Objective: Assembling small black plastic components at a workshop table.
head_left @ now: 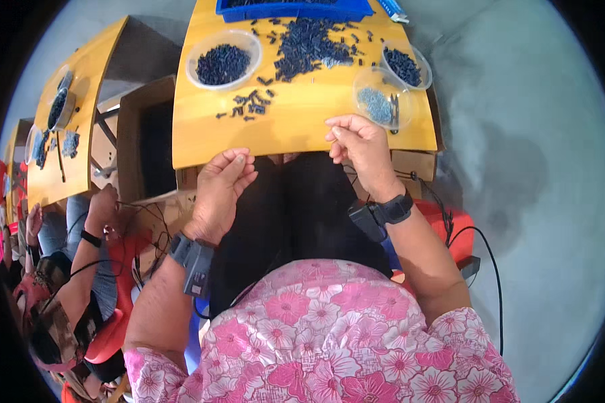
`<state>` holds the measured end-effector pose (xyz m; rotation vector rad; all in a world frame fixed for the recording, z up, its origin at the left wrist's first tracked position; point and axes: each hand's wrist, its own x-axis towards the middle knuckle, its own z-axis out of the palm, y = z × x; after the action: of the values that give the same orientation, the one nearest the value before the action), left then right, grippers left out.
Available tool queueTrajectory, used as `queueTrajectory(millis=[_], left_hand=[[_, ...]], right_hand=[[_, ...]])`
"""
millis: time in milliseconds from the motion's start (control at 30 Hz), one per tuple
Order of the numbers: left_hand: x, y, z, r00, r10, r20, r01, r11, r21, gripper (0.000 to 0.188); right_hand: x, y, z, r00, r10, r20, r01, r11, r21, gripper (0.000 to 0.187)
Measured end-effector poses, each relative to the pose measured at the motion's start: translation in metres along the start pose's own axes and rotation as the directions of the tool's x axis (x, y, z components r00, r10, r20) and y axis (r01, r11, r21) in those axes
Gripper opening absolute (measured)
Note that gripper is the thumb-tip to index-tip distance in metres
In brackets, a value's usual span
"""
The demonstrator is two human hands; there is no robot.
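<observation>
My left hand [219,189] is at the near edge of the yellow table [296,131], thumb and fingertips pinched together. Whatever they grip, if anything, is too small to make out. Across from it my right hand [366,153] hovers over the same edge, also closed in a pinch whose contents I cannot make out. Beyond the right hand stands a clear tub of small silvery pieces [374,105] with a dark slim tool [394,111] at its right side. Short black parts [252,103] lie loose past the left hand, near a clear tub of black parts [223,64].
A large pile of black parts [306,48] spreads before a blue tray [296,11]. Another tub of black parts [402,68] sits far right. Left are an open cardboard box [131,134] and another table [81,134] with a person's hand [103,207]. Cables [491,248] hang at right.
</observation>
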<state>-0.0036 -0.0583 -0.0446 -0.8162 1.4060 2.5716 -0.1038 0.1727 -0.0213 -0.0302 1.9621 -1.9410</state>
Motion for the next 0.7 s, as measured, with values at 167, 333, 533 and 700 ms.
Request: queueTrajectory(millis=[167,333,533,700], left_hand=[[-0.003,-0.003,-0.002,0.999,-0.04,0.02,0.037,0.989,0.141,0.016],[-0.004,-0.002,-0.002,0.998,-0.038,0.05,0.028,0.984,0.178,0.015],[-0.007,-0.005,-0.003,0.992,-0.017,0.127,-0.012,0.976,0.219,0.015],[-0.009,-0.005,0.002,0.99,-0.008,0.144,-0.036,0.953,0.3,0.014]], right_hand=[[-0.022,0.007,0.009,0.932,0.188,0.309,-0.058,0.92,-0.387,0.011],[-0.042,0.042,0.028,0.641,-0.02,0.767,0.705,0.409,-0.579,0.009],[-0.066,0.048,0.049,0.577,-0.06,0.815,0.815,0.113,-0.569,0.013],[-0.074,0.05,0.058,0.604,0.015,0.797,0.796,0.045,-0.604,0.012]])
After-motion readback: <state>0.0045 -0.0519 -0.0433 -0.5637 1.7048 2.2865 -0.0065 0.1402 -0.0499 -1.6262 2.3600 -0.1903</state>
